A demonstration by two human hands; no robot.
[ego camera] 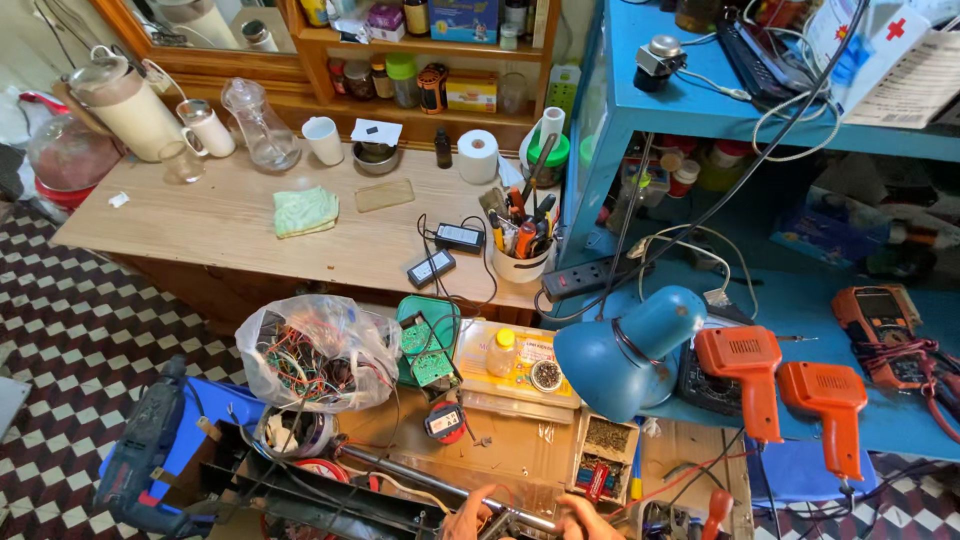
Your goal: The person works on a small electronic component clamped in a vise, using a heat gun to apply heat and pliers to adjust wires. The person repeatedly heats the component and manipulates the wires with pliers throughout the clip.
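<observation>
Wires fill a clear plastic bag; pens crowd a white cup.

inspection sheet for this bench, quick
surface: wooden table and blue bench, both crowded
job's things: long metal bar under both hands
clutter: bag of wires, green circuit boards, blue lamp, two orange soldering guns, multimeter
grippers: left hand and right hand at bottom edge, grip cut off
cables: power strip with leads trailing across bench
surroundings: checkered floor, stocked shelves
</observation>
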